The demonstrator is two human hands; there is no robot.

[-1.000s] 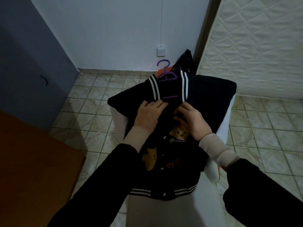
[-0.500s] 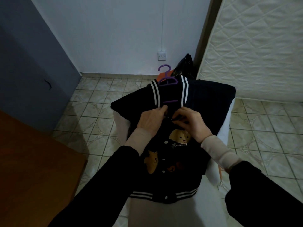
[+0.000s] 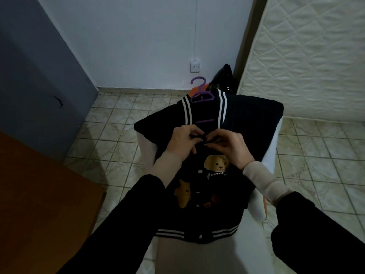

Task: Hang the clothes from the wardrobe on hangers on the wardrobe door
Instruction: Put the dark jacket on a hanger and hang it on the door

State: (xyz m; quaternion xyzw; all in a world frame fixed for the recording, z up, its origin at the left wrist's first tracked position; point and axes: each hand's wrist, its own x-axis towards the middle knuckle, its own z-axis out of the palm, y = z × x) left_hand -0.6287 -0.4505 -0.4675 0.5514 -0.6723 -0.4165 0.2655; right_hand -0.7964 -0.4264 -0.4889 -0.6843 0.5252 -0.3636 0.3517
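Note:
A dark varsity jacket [image 3: 207, 196] with white stripes, white snaps and bear patches lies flat, front up, on a pale surface. A purple hanger [image 3: 201, 93] sits inside it, its hook sticking out past the collar. My left hand [image 3: 182, 142] and my right hand [image 3: 230, 147] meet just below the collar, each pinching one edge of the jacket's front opening at the top snap. The fingertips touch each other, and the snap itself is hidden under them.
The pale surface [image 3: 264, 161] under the jacket stands over a tiled floor [image 3: 110, 123]. A wooden panel [image 3: 39, 194] is at the lower left, a quilted mattress [image 3: 308, 56] leans at the right. A black bag [image 3: 223, 80] and wall socket [image 3: 195, 67] are behind.
Both hands have moved up the jacket's front toward the collar and closed in on each other, from lying on the cloth to pinching the two front edges together.

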